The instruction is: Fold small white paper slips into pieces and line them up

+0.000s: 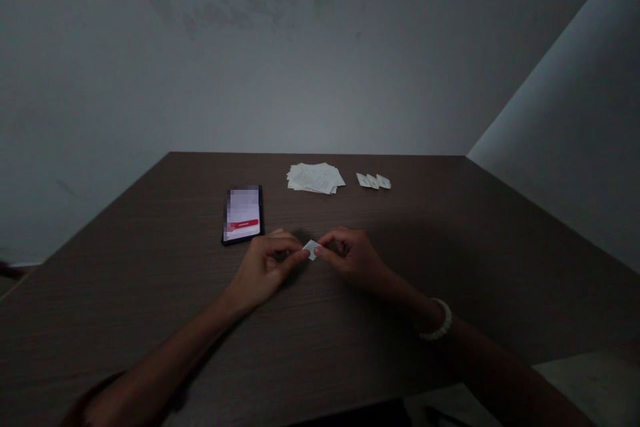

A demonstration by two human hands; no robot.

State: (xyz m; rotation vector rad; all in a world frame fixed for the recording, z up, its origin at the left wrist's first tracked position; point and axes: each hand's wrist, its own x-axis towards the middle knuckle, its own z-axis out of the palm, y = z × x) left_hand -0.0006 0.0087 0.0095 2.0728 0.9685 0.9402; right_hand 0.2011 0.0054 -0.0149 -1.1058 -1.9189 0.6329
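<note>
"Where do we have the small white paper (311, 249)?"

"We have it between our two hands, near the middle of the surface (310, 340). Our left hand (263, 266) pinches its left side with thumb and fingers, and our right hand (357, 257) pinches the right side the same way."

"So both grips are narrow?"

"Yes, the fingertips nearly meet over it. We cannot tell whether the paper touches the surface below."

"What else do we see around us?"

"Just beyond our left hand we have a phone (243, 214), screen up and lit, showing a red shape; part of the screen is blurred into blocks. Farther off, toward the wall (320, 87), we see a loose pile of white sheets (315, 178), the top one faintly printed."

"And right of that pile?"

"We see three little white pieces (373, 181) close together in a row. On our right wrist we wear a pale bracelet (442, 326)."
</note>
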